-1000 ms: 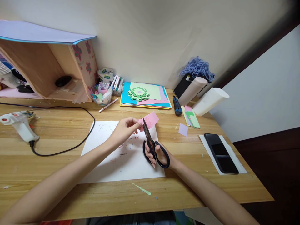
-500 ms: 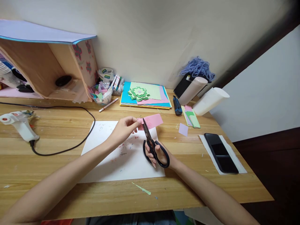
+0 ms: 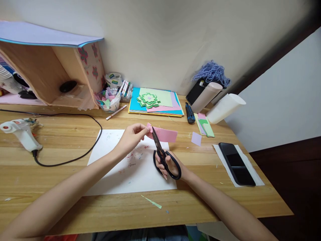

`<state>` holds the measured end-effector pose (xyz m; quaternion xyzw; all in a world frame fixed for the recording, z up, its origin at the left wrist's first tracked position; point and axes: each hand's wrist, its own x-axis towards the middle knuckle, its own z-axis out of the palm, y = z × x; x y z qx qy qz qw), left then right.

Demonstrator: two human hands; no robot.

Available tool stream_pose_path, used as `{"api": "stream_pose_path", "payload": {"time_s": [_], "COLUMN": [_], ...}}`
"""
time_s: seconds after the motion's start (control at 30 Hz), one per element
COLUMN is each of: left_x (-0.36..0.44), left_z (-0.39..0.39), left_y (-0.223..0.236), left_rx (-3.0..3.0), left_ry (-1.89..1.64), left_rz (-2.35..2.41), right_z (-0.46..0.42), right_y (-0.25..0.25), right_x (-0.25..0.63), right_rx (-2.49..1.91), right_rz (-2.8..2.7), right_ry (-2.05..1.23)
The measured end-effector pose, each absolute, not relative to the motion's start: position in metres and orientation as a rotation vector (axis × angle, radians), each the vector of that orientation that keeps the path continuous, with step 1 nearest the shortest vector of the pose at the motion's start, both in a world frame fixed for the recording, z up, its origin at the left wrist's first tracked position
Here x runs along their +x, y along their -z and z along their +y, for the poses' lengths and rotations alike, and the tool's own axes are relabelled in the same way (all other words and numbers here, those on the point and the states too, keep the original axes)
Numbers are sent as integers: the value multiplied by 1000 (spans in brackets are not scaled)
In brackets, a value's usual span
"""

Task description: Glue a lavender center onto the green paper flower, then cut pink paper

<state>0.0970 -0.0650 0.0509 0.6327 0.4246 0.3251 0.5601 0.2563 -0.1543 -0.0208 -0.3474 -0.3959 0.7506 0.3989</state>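
Observation:
My left hand (image 3: 135, 134) pinches the left end of a pink paper strip (image 3: 167, 134) above a white sheet (image 3: 110, 180). Faint drawn outlines show on the strip near my fingertips. In my right hand (image 3: 172, 164) is a pair of scissors (image 3: 160, 149) with black handles, fingers through the loops. The blades point up and away, lie across the strip close to my left fingertips, and look nearly closed. Small coloured marks cover part of the white sheet beneath.
A hot glue gun (image 3: 21, 134) with a black cord lies left. Behind are a bowl of paper scraps (image 3: 107, 102), coloured paper with a green paper flower (image 3: 149, 100), and a utility knife (image 3: 190, 113). Farther right rest a purple paper square (image 3: 196, 138) and a phone (image 3: 235, 164).
The pink strip has turned in my left hand, its free right end swinging down and slightly right. The scissors and my right hand have stayed almost in place.

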Motion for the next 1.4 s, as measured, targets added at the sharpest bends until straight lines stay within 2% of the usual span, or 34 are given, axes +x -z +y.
{"api": "stream_pose_path", "payload": {"time_s": [0.73, 1.4], "left_x": [94, 93], "left_z": [-61, -64], "left_y": [-51, -52], "left_rx": [1459, 1480], "left_ry": [-834, -771], "left_rz": [1026, 955], "right_z": [-156, -155], "right_y": [26, 18], "right_x": [260, 257], "right_rx": [-849, -838], "right_rz": [-1004, -1025], "right_ry": [-1994, -1915]}}
